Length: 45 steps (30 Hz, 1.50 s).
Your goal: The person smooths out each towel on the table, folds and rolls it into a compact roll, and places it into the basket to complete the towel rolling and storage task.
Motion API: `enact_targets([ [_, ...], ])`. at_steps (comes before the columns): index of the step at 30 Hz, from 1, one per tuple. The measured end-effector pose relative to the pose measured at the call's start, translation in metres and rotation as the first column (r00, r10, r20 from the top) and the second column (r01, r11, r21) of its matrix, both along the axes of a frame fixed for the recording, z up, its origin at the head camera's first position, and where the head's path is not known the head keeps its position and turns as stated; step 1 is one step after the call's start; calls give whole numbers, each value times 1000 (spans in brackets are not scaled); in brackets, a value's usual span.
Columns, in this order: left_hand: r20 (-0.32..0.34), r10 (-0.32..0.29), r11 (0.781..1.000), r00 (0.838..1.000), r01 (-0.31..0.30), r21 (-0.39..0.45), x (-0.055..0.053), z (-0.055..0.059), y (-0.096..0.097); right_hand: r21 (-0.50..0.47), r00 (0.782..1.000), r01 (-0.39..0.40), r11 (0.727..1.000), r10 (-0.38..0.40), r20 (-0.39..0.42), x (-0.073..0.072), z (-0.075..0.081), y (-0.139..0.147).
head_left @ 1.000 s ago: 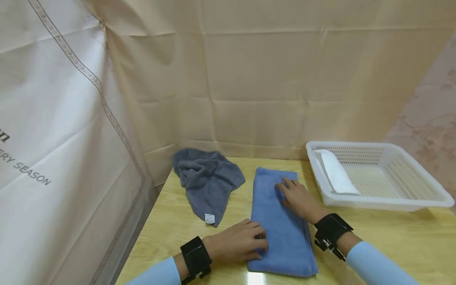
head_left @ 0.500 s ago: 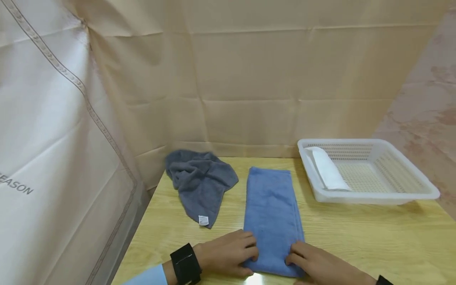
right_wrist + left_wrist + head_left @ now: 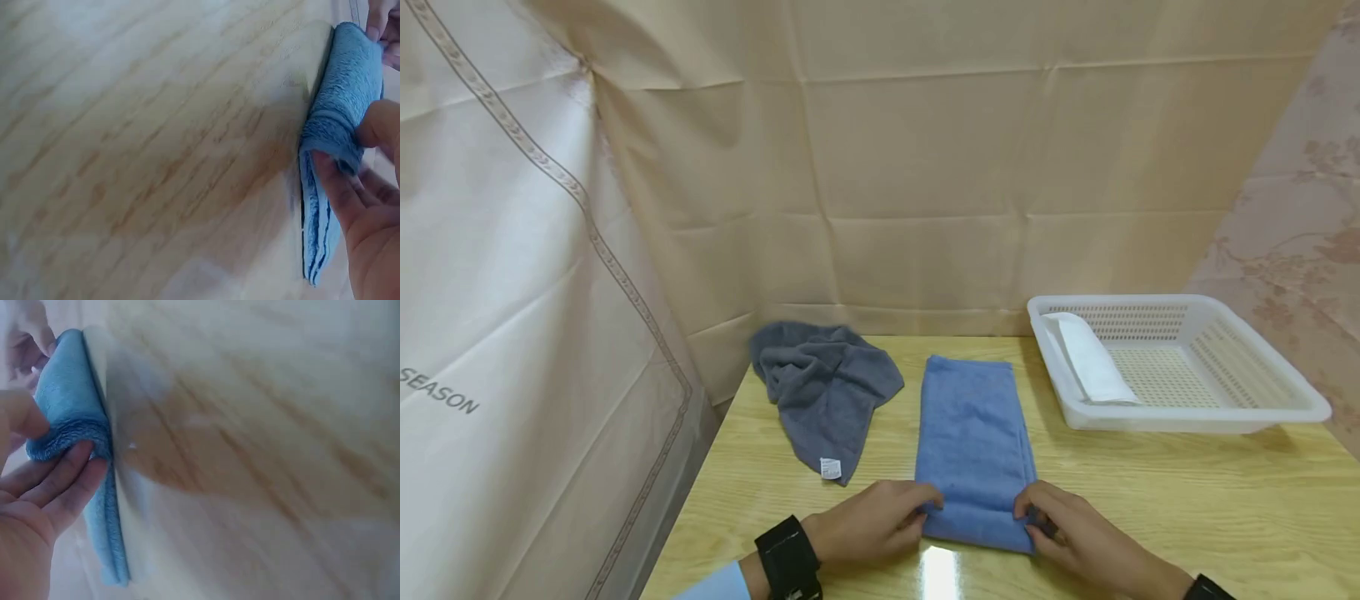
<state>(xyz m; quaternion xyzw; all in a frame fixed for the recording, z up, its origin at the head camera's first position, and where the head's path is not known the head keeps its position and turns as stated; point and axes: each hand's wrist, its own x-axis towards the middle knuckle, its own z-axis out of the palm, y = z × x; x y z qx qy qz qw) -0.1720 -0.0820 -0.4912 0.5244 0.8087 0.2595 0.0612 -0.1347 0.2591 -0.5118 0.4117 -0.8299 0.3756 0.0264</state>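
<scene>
A blue towel, folded into a long strip, lies on the wooden table with its near end lifted and curling over. My left hand pinches the left corner of that end; in the left wrist view the thumb is on top and the fingers are under the fold. At the opposite corner my right hand pinches the edge, its fingers tucked beneath the bent layer in the right wrist view. Layered edges of the towel show along its side.
A crumpled grey towel with a white tag lies at the back left. At the back right stands a white plastic basket holding a folded white cloth. Beige fabric hangs behind the table.
My right hand has come back from the towel's middle to its near right corner. Both hands now grip the near end, which has been raised and bent away from me.
</scene>
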Motion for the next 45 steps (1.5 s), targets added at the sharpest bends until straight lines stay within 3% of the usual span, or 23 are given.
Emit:
enact_targets([
  [3, -27, 30, 999, 999, -30, 34, -5, -4, 1, 3, 994, 28, 1000, -28, -107, -3, -5, -2],
  [7, -157, 59, 998, 986, -60, 3, -5, -5, 0, 78, 955, 107, 991, -81, -284, 1, -3, -4],
  [9, -248, 45, 998, 968, -51, -21, -4, -3, 1, 122, 925, 144, 982, -89, -369, 5, 1, -6],
  [13, -411, -20, 994, 911, -24, -103, -3, 3, 4, 188, 887, 154, 970, -52, -459, 9, 4, -9],
  [16, -460, -46, 986, 887, -35, -165, -1, 6, 5, 200, 859, 152, 968, -29, -512, 9, 3, -9],
  [18, -471, -43, 983, 881, -47, -178, 1, 6, 6, 188, 849, 148, 971, -27, -528, 9, 1, -9],
  [21, -452, -8, 986, 892, -69, -154, 1, 5, 8, 155, 853, 163, 974, -60, -519, 7, -2, -9],
  [23, -390, 26, 988, 921, -82, -129, 0, 3, 8, 131, 881, 183, 974, -103, -461, 5, -3, -9],
  [26, -244, 75, 991, 967, -99, -87, -3, 0, 8, 91, 945, 199, 976, -167, -282, 1, -2, -7],
  [28, -150, 97, 993, 984, -106, -50, -6, -2, 8, 59, 970, 204, 977, -193, -149, -3, -1, -6],
  [31, -77, 129, 992, 989, -129, 3, -11, -5, 10, 11, 978, 207, 978, -207, 1, -8, 3, -5],
  [35, -29, 179, 983, 983, -178, 35, -18, -5, 13, 5, 968, 244, 970, -244, 66, -14, 7, -7],
  [37, -23, 196, 980, 980, -195, 40, -20, -4, 14, 12, 962, 266, 964, -266, 64, -16, 7, -8],
  [39, -39, 206, 978, 978, -204, 36, -22, -3, 16, 20, 960, 280, 960, -280, -9, -19, 6, -9],
  [41, -93, 208, 978, 974, -207, 24, -23, -2, 17, 35, 950, 287, 957, -279, -142, -21, 4, -11],
  [45, -253, 173, 982, 952, -185, -26, -22, -1, 19, 71, 900, 277, 958, -233, -369, -21, 1, -12],
])
